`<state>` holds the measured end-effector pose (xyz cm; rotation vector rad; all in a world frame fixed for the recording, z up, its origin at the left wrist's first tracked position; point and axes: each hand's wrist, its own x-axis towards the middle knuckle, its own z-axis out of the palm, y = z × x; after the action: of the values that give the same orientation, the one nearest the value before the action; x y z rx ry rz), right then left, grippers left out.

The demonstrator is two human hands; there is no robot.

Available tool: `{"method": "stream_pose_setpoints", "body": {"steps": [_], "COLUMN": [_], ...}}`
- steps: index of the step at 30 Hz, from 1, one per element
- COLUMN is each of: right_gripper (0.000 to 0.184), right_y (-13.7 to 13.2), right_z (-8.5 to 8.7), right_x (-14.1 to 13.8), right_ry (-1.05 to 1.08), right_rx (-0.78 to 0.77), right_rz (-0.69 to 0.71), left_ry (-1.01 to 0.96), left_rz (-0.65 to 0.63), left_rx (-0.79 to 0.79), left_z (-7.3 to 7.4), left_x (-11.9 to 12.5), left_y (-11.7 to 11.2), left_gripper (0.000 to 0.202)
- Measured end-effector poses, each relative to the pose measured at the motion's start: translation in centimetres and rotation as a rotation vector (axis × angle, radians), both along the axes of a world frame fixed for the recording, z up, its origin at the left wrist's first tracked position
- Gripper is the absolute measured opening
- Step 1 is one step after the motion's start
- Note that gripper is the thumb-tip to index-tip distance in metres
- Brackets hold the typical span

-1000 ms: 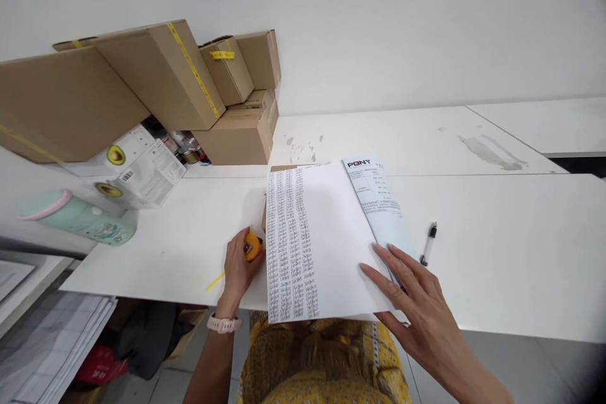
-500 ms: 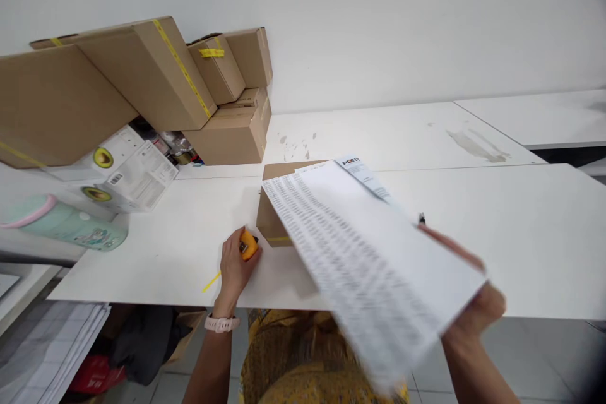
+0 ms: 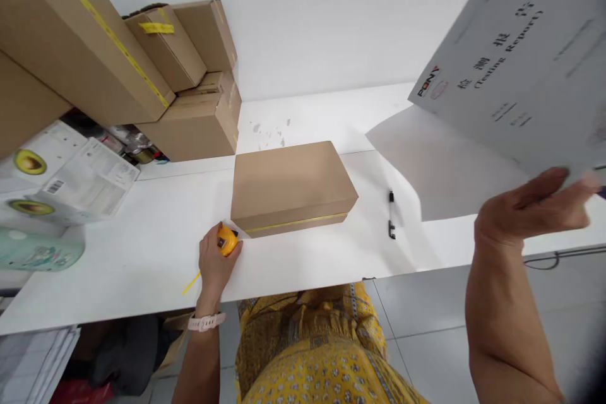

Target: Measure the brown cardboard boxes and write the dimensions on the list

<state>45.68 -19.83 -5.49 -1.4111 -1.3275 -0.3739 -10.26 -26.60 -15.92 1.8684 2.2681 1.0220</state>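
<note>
My left hand is closed around a yellow-orange tape measure resting on the table by the near left corner of a closed cardboard box. Yellow tape runs along that box's near side. A yellow strip sticks out beside my left wrist. At the right, my raised right hand holds a sheaf of papers at its lower edge, the cover reading "Testing Report". One sheet hangs down over the table. A black-and-clear pen lies between the box and my right hand.
More cardboard boxes are stacked at the back left against the wall. Beside them stand white cartons with avocado pictures and a mint-green bottle. Folded papers and a dark cloth item sit below the white table.
My right hand has lifted the papers up and to the right, uncovering the box and the pen. My left hand stays on the tape measure. The whole view has shifted right.
</note>
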Motion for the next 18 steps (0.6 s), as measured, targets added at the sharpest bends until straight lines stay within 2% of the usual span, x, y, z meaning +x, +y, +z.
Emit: {"method": "stream_pose_setpoints", "body": {"steps": [2,3,5,7,9,13,16,18], "right_gripper": [0.065,0.061,0.056,0.045,0.038,0.040,0.041,0.048], "right_y": [-0.5,-0.7,-0.9,-1.2,-1.8,-3.4,-4.3,-4.9], "right_z": [-1.6,-2.4,-4.0,-5.6,-7.3,-10.3,-11.2,-10.5], "right_x": [0.0,-0.1,-0.8,-1.7,-2.5,-2.9,-2.4,-2.2], "right_ry": [-0.238,-0.364,-0.488,-0.466,-0.434,-0.460,-0.443,-0.407], "right_rx": [0.152,0.160,0.017,-0.175,-0.338,-0.561,-0.711,-0.798], "right_rz": [-0.230,-0.250,-0.105,0.010,0.073,0.160,0.257,0.306], "left_ry": [0.010,0.016,0.024,0.027,0.025,0.023,-0.005,-0.095], "left_rz": [-0.002,-0.003,-0.004,0.000,0.011,0.023,0.030,0.068], "left_rx": [-0.003,-0.002,-0.004,-0.017,-0.029,-0.017,-0.038,-0.033], "left_z": [0.0,0.0,0.0,0.0,0.1,0.6,0.9,1.0], "left_x": [-0.1,-0.1,-0.2,-0.3,-0.3,0.2,0.5,0.6], "left_y": [0.1,0.1,0.2,0.2,0.2,0.3,0.5,0.4], "left_gripper": [0.065,0.065,0.065,0.066,0.067,0.065,0.065,0.068]}}
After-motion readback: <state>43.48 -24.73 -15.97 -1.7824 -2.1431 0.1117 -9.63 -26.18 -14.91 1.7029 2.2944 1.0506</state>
